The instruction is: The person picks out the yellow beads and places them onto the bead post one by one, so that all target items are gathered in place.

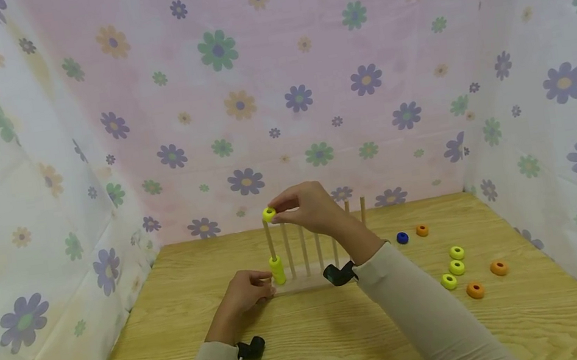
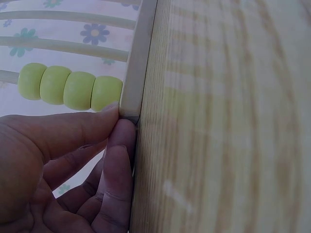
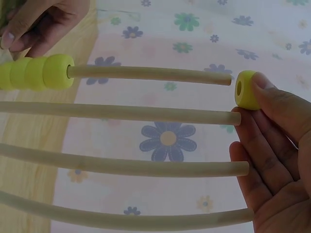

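Observation:
My right hand pinches a yellow bead between thumb and fingers, at the tip of the leftmost wooden peg. In the right wrist view a small gap shows between the bead's hole and the peg's end. Several yellow beads are stacked at the bottom of that same peg. Low on the left, my left hand grips the end of the wooden base, thumb on its upper side and fingers against its end. The other pegs in the row carry no beads where they show.
On the table to the right lie loose yellow beads, orange beads and a dark blue bead. Flower-patterned cloth hangs behind and at both sides. My right forearm hides part of the rack's right end.

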A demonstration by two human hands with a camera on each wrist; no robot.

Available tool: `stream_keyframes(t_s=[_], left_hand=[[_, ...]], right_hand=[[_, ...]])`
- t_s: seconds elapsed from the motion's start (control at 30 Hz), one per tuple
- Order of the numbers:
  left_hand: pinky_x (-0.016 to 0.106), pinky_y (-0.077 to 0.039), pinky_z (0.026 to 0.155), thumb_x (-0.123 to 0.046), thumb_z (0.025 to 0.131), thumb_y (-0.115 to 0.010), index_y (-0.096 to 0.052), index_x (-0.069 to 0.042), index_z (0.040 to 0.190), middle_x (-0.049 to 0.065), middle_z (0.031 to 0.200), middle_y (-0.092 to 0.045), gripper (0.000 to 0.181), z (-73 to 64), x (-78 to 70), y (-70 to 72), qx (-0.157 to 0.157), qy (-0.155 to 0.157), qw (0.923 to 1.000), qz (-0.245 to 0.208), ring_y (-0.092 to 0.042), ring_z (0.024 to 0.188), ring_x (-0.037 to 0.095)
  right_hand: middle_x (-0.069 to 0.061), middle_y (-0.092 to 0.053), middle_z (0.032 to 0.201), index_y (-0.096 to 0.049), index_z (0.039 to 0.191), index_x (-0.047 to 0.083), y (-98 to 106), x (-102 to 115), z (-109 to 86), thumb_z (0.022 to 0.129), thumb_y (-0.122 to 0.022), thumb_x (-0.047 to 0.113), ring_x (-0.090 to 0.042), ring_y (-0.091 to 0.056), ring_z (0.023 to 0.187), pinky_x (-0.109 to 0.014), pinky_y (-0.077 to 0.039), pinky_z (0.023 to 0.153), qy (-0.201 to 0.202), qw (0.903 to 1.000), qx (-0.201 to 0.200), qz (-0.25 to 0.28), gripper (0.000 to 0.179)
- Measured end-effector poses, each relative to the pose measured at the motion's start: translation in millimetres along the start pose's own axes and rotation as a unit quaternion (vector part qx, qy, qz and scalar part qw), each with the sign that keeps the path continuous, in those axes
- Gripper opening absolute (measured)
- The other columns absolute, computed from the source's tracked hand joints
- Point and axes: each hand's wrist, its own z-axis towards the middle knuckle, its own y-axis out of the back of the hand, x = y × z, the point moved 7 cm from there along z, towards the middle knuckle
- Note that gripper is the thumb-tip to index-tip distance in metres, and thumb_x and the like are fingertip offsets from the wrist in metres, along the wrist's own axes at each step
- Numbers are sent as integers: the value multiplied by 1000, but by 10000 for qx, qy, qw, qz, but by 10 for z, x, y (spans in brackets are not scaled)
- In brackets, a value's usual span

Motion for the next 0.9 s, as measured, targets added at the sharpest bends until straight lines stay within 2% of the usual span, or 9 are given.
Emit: stream_keyframes(t_s=[0.23, 0.63, 0.9], left_hand=[[34, -63, 73, -9, 93, -78, -71, -2, 131, 9, 102, -76, 40, -7, -14, -5, 2, -3, 10000, -38, -73, 81, 16], [33, -62, 70, -7, 93, -77, -70, 0, 132, 8, 99, -77, 40, -8, -53, 22, 4, -85, 10000, 20, -72, 76, 17], [33, -62, 72, -9, 92, -78, -71, -2, 131, 8, 100, -75, 41, -14, -29, 0, 7, 23, 10000, -14, -72, 79, 16]], right_hand=[[5, -79, 105, -81, 114, 17, -59, -17, 19, 89, -83, 25, -6, -75, 95, -29, -62, 84, -89, 9999, 36, 34, 26], [2, -79, 105, -80, 114, 14, -90, -13, 34, 90, -83, 22, -7, -75, 92, -25, -62, 79, -204, 9996, -8, 179, 25], [2, -80, 103, -81, 113, 14, -127, -27, 37, 91, -82, 21, -7, -76, 89, -25, -63, 77, -351, 9991, -55, 237, 24]])
